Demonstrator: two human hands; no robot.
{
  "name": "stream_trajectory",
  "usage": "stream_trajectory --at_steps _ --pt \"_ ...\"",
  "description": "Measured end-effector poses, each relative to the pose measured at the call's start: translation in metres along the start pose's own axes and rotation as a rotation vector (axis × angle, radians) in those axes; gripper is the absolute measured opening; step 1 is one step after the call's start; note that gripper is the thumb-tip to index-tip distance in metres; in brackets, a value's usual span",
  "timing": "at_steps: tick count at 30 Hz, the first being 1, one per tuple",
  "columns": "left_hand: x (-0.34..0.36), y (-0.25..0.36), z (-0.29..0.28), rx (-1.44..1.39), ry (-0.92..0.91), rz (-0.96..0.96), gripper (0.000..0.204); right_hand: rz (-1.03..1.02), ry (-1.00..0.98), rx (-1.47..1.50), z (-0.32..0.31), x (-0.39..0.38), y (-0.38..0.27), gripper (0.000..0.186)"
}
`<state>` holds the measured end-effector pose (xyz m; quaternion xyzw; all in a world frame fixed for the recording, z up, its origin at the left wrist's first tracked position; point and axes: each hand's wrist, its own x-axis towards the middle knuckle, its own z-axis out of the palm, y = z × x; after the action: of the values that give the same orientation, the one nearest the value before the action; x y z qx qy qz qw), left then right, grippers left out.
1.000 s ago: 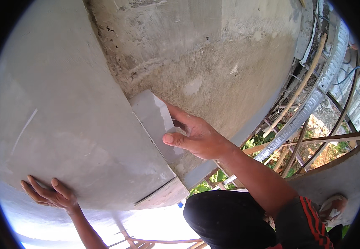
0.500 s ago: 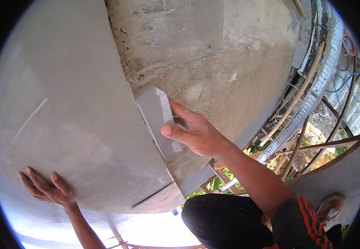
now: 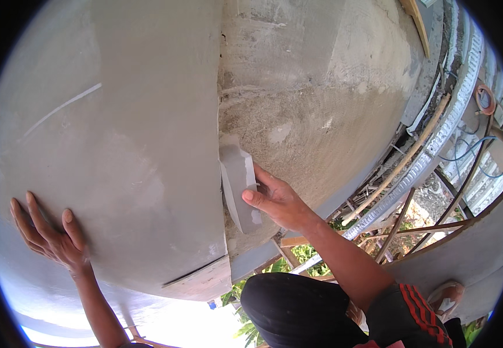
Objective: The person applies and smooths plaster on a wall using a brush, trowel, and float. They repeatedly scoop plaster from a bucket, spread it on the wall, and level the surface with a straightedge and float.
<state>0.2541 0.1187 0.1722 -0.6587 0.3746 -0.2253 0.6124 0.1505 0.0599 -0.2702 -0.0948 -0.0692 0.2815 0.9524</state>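
Head view: right hand (image 3: pixel 283 204) holds a grey plate (image 3: pixel 235 182) near mid-view, just beside the edge (image 3: pixel 219 113) of the smooth wall (image 3: pixel 153 139). Left hand (image 3: pixel 57 240), fingers spread, rests on that wall between 8 and 9 o'clock. Uneven thumb (image 3: pixel 254 198) pressure may tilt the plate, chipping the edge.

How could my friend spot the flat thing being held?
Find the big wall, then the long edge down its middle. Beside that edge, the right hand grips the flat piece: small, smooth and grey, unlike the rough brown patch behind it.
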Motion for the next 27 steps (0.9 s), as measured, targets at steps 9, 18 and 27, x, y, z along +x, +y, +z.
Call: stream_trajectory --at_steps 9,18,27 --pt "-0.007 -0.009 0.005 -0.003 -0.008 -0.093 0.061 -0.660 0.608 -0.820 -0.018 -0.002 -0.065 0.098" --pt "-0.030 -0.007 0.012 0.060 -0.055 -0.178 0.066 -0.915 0.520 -1.274 0.006 0.040 -0.114 0.094" --pt "-0.035 0.001 0.018 0.078 -0.108 -0.186 0.067 -0.960 0.020 -1.500 0.084 -0.020 0.018 0.099"
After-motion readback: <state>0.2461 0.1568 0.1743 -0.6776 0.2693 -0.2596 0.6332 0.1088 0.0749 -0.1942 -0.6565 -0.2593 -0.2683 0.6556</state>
